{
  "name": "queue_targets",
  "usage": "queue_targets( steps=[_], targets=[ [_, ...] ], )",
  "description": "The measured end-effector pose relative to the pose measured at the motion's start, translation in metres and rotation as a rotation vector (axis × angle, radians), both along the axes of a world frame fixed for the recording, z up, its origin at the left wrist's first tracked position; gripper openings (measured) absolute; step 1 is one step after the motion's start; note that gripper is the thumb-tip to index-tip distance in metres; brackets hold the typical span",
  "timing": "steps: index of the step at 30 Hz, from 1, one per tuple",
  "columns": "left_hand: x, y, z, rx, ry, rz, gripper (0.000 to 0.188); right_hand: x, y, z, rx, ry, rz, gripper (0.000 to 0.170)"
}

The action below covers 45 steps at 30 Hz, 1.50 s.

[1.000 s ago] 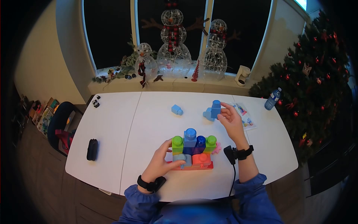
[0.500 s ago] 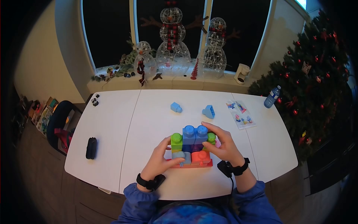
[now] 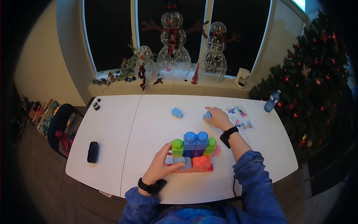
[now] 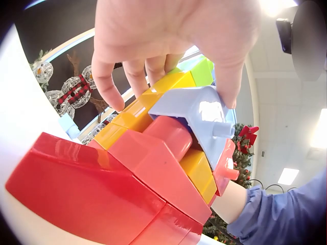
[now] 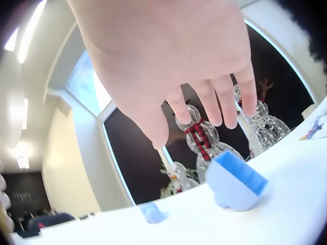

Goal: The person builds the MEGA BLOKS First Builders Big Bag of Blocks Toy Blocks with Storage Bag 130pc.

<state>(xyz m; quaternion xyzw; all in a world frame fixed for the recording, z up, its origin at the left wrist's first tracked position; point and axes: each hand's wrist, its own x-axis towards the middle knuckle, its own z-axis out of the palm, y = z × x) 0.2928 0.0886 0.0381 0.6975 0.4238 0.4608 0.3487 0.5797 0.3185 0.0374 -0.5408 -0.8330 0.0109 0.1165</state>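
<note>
My left hand (image 3: 158, 166) (image 4: 173, 30) grips the left side of a block structure, thumb on its grey-blue sloped block (image 3: 180, 161) (image 4: 189, 104), fingers behind. Two blue blocks (image 3: 195, 140) stand side by side on top between green blocks (image 3: 178, 145); a coral block (image 3: 201, 161) is at front right, above a red base (image 4: 97, 189). My right hand (image 3: 220, 120) (image 5: 173, 61) reaches over a light-blue block (image 3: 207, 116) (image 5: 237, 186). Its fingers are spread, with a gap above the block in the right wrist view.
Another light-blue block (image 3: 176, 112) (image 5: 152, 212) lies to the left. Also on the table (image 3: 108, 127) are a pink piece (image 3: 216, 151), a printed sheet (image 3: 241, 119), a water bottle (image 3: 272, 101), a black case (image 3: 93, 152) and small dark items (image 3: 96, 104).
My right hand first brought a blue block onto the structure, beside the other blue one, then let go and moved away to the far light-blue block. My left hand keeps its hold.
</note>
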Motion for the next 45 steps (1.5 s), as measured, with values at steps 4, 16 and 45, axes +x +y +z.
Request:
queue_targets(
  steps=[4,16,45],
  targets=[
    [0.0,0.0,0.0,-0.006,-0.008,-0.002,0.082,-0.002,0.005,-0.008,-0.016,0.002,0.012,0.056],
    [0.0,0.0,-0.002,-0.008,-0.008,0.009,0.082,-0.03,-0.126,0.105,-0.156,1.357,0.456,0.06],
    [0.0,0.0,-0.003,0.0,-0.022,0.0,0.083,-0.044,-0.174,0.093,0.192,0.884,0.675,0.046]
  ],
)
